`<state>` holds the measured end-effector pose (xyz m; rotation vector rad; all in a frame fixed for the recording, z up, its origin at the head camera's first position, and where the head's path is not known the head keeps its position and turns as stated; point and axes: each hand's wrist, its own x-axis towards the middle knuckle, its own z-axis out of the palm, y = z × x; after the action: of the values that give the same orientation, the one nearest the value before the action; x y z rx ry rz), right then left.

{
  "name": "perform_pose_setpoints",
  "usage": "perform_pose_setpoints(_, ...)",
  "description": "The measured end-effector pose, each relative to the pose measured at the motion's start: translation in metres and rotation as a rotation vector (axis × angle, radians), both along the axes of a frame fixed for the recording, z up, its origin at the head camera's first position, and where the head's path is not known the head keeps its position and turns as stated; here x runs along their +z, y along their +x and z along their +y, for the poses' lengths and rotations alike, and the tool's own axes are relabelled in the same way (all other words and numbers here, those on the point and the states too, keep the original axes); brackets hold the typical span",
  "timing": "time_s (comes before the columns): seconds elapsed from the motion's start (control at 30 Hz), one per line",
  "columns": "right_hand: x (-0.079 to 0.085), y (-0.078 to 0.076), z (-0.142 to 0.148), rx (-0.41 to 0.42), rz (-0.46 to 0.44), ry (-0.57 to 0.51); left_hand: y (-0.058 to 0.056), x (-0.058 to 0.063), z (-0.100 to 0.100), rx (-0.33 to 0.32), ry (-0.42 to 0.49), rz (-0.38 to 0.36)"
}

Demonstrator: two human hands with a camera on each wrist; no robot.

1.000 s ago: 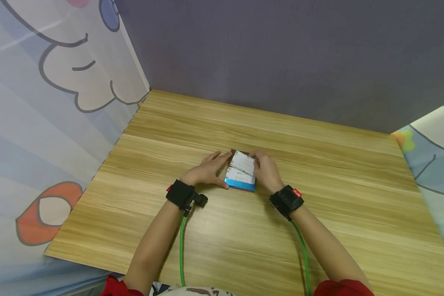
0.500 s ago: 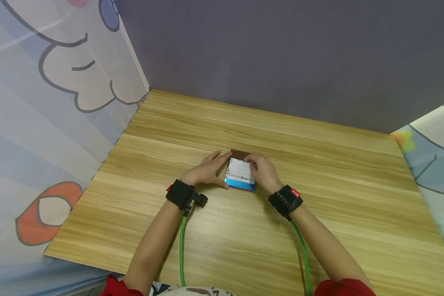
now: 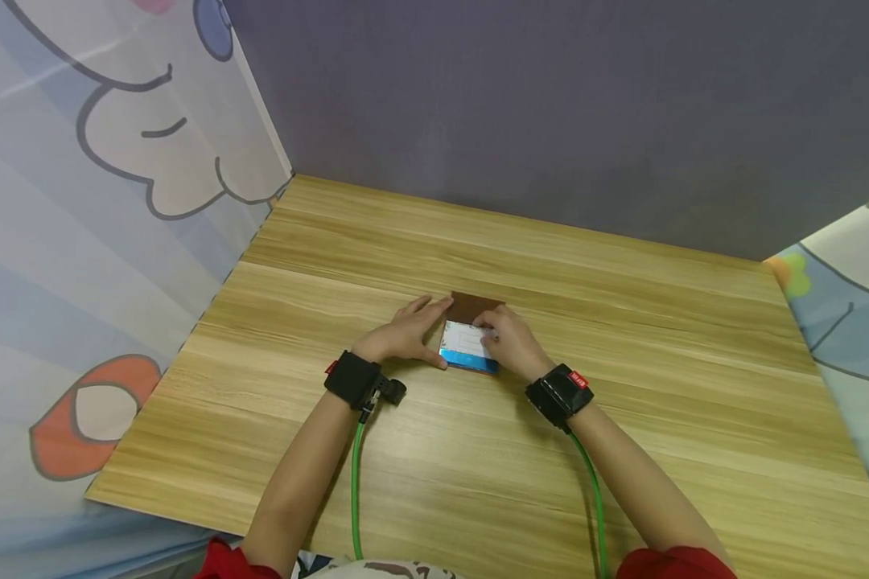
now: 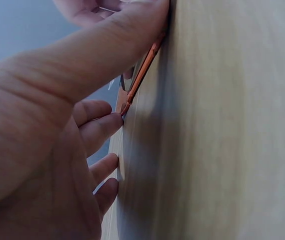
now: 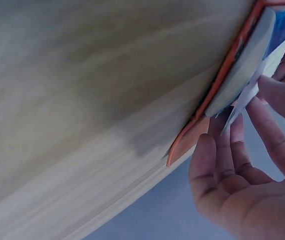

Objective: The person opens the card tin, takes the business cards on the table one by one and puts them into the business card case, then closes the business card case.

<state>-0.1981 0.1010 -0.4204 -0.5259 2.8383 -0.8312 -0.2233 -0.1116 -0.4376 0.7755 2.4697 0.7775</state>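
Observation:
A flat brown cover (image 3: pixel 472 305) with an orange edge (image 5: pixel 222 75) lies on the table. On its near half sits a pale block (image 5: pixel 247 60), under a white printed sheet (image 3: pixel 463 336) with a shiny blue band (image 3: pixel 467 360) along its near side. My right hand (image 3: pixel 514 342) pinches the sheet between thumb and fingers, lifted slightly off the block in the right wrist view. Spread wide, my left hand (image 3: pixel 405 334) touches the cover's left side, index finger at the far corner and thumb at the near one. My left thumb hides part of the cover in the left wrist view.
The wood-grain table (image 3: pixel 405 474) meets a grey panel (image 3: pixel 521 121) at the back. A cartoon-print curtain (image 3: pixel 101 281) hangs along the left edge. Green cables (image 3: pixel 357 490) run from both wrist straps towards the body.
My right hand has drawn the far side of the white sheet towards the body, so it looks shorter and more of the brown cover shows. My left hand has stayed in place.

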Motion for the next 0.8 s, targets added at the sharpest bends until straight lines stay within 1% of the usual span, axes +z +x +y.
perform_pose_setpoints(0.23,-0.0017,0.0014,0.001,0.035,0.002,0.035,-0.0001,-0.0001,-0.0004,-0.009,0.001,0.006)
perform_pose_setpoints(0.43,-0.0012,0.0022,0.0027,0.049,0.016,0.048,-0.0012,-0.0016,0.0,-0.015,-0.002,0.007)
perform_pose_setpoints(0.63,0.0001,0.0019,0.004,0.087,0.036,0.069,-0.0017,-0.0019,0.0008,-0.017,0.0,0.013)
perform_pose_setpoints(0.8,-0.0008,0.0019,0.006,0.121,0.019,0.087,-0.0015,-0.002,0.0004,-0.016,-0.005,0.01)
